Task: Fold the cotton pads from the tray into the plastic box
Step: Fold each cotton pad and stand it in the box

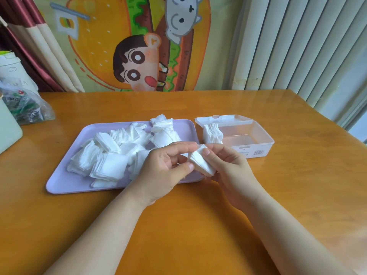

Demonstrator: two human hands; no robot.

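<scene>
A lilac tray (65, 181) lies on the wooden table with several loose white cotton pads (111, 153) heaped on it. To its right stands a clear plastic box (256, 144), lid open at the back, with a small stack of folded pads (212, 132) leaning at its left end. In front of the tray's right corner, both hands pinch one folded cotton pad (200, 162). My left hand (164, 169) grips its left edge with thumb and fingers. My right hand (228, 165) holds its right side, thumb on top.
A crinkled plastic bag (25, 105) and a pale container (8, 126) sit at the table's left edge. A cartoon cloth hangs on the wall behind; vertical blinds (297, 42) stand at the right. Bare wood lies in front of the tray.
</scene>
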